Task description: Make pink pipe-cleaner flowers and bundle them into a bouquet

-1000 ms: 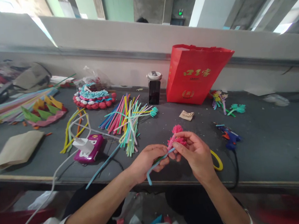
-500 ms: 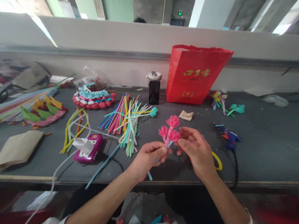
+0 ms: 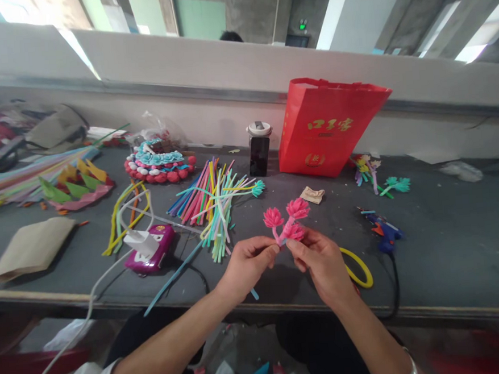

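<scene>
Over the front of the dark table, both hands hold a small sprig of pink pipe-cleaner flowers [image 3: 297, 209] with three fluffy heads. My left hand [image 3: 251, 265] pinches the base of the stems between thumb and fingers. At the lower right bloom, my right hand [image 3: 322, 261] grips with thumb and fingertips, its other fingers partly hidden behind the flower. A bit of light blue shows where the stems meet. Under my left hand a short light blue stick [image 3: 254, 294] pokes out. Beside my right wrist lies a yellow ring-shaped handle [image 3: 358, 266].
Bundled colored pipe cleaners [image 3: 217, 212] lie left of the hands. A purple power socket [image 3: 151, 248] with a white plug sits further left. A blue glue gun [image 3: 385, 231] and its cord lie right. Behind stand a tumbler [image 3: 259, 149] and a red paper bag [image 3: 331, 130].
My right hand has moved left and closed on the lower right bloom. The flower heads have spread apart, the upper and lower right ones shifting to the right.
</scene>
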`<state>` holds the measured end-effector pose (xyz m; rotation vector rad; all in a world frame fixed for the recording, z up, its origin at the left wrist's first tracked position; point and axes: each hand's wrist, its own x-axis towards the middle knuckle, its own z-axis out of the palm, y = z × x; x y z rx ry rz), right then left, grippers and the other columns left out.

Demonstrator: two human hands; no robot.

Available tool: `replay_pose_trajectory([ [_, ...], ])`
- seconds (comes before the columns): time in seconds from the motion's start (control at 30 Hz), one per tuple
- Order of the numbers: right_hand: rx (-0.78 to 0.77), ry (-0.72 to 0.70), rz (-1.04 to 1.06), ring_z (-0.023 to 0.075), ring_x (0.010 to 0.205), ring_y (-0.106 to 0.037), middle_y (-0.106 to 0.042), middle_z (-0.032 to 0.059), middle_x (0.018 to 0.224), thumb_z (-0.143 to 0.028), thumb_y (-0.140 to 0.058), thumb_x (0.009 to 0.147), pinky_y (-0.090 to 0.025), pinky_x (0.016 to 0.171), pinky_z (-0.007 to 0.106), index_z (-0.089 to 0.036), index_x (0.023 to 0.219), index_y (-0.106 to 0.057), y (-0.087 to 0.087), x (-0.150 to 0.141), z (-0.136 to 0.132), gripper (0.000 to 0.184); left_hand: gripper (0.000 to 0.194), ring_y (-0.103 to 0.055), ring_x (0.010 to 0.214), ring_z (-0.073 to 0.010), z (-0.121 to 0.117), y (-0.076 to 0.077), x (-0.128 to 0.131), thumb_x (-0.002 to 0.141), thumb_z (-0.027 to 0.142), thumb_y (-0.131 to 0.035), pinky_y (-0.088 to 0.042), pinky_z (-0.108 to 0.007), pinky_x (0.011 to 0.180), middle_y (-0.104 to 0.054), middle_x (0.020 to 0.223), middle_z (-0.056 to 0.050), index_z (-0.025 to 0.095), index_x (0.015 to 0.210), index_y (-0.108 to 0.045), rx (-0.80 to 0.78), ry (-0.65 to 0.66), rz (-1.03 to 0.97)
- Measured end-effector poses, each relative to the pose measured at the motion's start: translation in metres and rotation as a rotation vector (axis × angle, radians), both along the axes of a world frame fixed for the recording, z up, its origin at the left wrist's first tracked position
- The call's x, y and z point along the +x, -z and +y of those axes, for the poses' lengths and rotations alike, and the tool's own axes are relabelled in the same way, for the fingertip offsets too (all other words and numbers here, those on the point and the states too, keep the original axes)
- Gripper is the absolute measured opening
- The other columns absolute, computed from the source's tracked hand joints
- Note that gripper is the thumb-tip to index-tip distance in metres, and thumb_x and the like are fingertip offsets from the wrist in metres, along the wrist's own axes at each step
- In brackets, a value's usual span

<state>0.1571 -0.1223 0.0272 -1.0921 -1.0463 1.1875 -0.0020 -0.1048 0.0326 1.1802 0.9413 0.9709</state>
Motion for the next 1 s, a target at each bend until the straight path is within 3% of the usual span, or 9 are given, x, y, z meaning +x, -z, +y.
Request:
replay_pose_trajectory([
  [0.13,-0.025,-0.002,0.078,0.0073,0.047,-0.039,-0.051,-0.0048,0.06,-0.034,-0.071,0.079,-0.031,0.043,0.021,-0.018,0.077,-0.064,-0.001,-0.004,-0.001,0.018,0.031,-0.032,0.041,-0.0044,-0.002,0.001,0.004,0.072,0.043,-0.073,-0.018,-0.02,0.038,-0.053,0.053,0.004,0.013,0.081,-0.07,-0.113,-0.048,-0.076],
  [0.3,-0.006,-0.064,0.17,0.0096,0.056,-0.046,-0.055,-0.0027,0.069,-0.031,-0.07,0.078,-0.037,0.046,0.02,-0.019,0.084,-0.063,-0.006,-0.009,-0.002,0.015,0.031,-0.036,0.041,-0.0049,-0.001,0.003,0.004,0.073,0.043,-0.074,-0.023,-0.019,0.039,-0.055,0.055,0.003,0.013,0.083,-0.07,-0.107,-0.066,-0.107],
  [0.5,0.011,0.026,0.054,0.0112,0.058,-0.049,-0.062,-0.0015,0.078,-0.035,-0.078,0.07,-0.041,0.05,0.023,-0.021,0.101,-0.065,-0.003,-0.004,0.001,0.037,0.025,-0.045,0.051,-0.0082,-0.003,0.01,0.006,0.079,0.038,-0.068,-0.035,-0.02,0.049,-0.06,0.062,0.0,0.014,0.081,-0.075,0.109,0.005,0.012],
  [0.67,0.008,0.052,-0.113,0.0136,0.058,-0.052,-0.063,-0.0012,0.069,-0.036,-0.076,0.073,-0.044,0.055,0.025,-0.019,0.084,-0.069,0.0,0.004,0.003,0.022,0.018,-0.06,0.072,-0.0151,-0.001,0.011,0.007,0.078,0.032,-0.07,-0.047,-0.025,0.069,-0.069,0.077,-0.005,0.014,0.08,-0.074,0.15,0.127,0.016],
  [0.83,0.043,0.038,-0.177,0.0151,0.061,-0.057,-0.066,-0.001,0.072,-0.036,-0.073,0.075,-0.047,0.06,0.026,-0.021,0.083,-0.071,-0.007,0.005,0.001,0.017,0.02,-0.058,0.065,-0.0134,0.002,0.004,0.005,0.078,0.032,-0.069,-0.047,-0.026,0.066,-0.066,0.072,-0.003,0.014,0.085,-0.07,0.054,0.219,-0.017],
  [1.0,0.032,-0.048,-0.278,0.0212,0.074,-0.064,-0.07,0.0018,0.077,-0.036,-0.074,0.072,-0.05,0.073,0.032,-0.021,0.089,-0.073,-0.01,0.006,0.002,0.023,0.017,-0.056,0.065,-0.0133,0.004,0.005,0.002,0.083,0.026,-0.06,-0.043,-0.025,0.065,-0.062,0.067,-0.002,0.014,0.071,-0.063,0.209,0.194,0.129],
])
